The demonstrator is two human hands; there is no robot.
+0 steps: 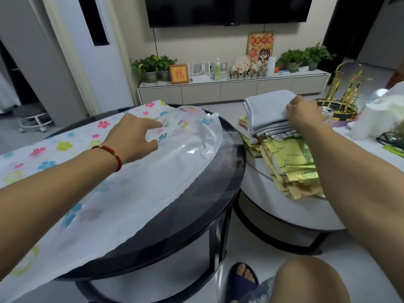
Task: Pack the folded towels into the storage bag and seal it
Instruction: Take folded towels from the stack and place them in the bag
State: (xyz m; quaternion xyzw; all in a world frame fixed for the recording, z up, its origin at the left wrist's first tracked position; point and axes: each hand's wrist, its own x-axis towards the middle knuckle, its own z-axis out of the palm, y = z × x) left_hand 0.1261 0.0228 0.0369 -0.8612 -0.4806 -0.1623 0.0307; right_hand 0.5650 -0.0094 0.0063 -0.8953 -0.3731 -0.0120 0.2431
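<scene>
A large plastic storage bag (135,189) with a flower print lies across the round black table (218,206). My left hand (133,138) pinches the bag's upper layer near its open mouth and lifts it a little. On the lower white table (273,213) to the right stands a stack of folded towels. A folded grey towel (265,111) lies on top, over yellow-green patterned towels (293,162). My right hand (305,113) grips the right edge of the grey towel.
A gold stand (347,88) and a white plastic bag (380,114) sit behind the towels on the white table. A TV cabinet (231,88) with plants lines the far wall. My knee and slippered foot (242,281) are below the tables.
</scene>
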